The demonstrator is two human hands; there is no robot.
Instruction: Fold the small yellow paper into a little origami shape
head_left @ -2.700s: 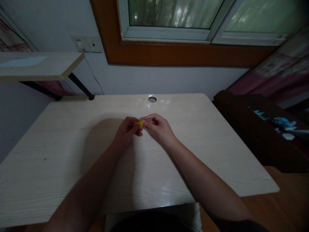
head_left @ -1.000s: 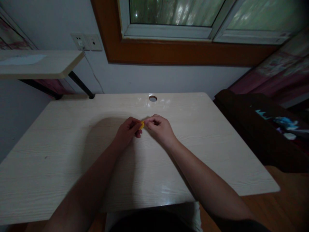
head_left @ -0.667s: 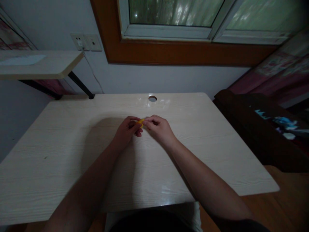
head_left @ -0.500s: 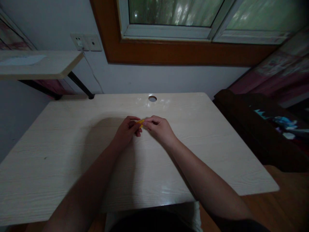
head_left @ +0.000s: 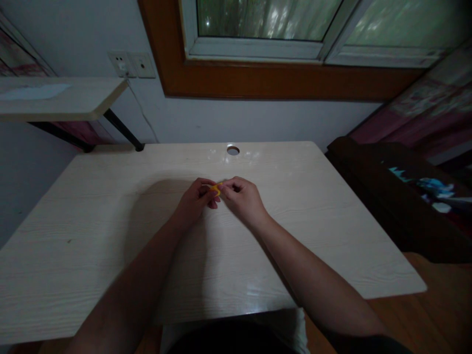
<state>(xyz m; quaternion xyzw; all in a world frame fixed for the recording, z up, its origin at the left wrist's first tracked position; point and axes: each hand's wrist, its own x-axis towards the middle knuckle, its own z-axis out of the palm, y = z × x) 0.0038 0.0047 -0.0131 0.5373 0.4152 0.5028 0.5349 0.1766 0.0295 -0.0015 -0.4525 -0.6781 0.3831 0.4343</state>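
A small yellow item, possibly a folded strip, is held between my two hands just over the middle of the desk. Its exact kind is too small to make out. My left hand pinches it from the left, thumb on the near side. From the right, my right hand grips its other end between thumb and forefinger. The fingers cover much of it.
Toward the back edge of the desk is a round cable hole. A raised shelf on black legs stands at the back left, with wall sockets behind it. Dark furniture stands beyond the right edge.
The yellow item has shifted slightly in the fingers, and a curved part of it now shows by the left thumb. Both hands stay in nearly the same place.
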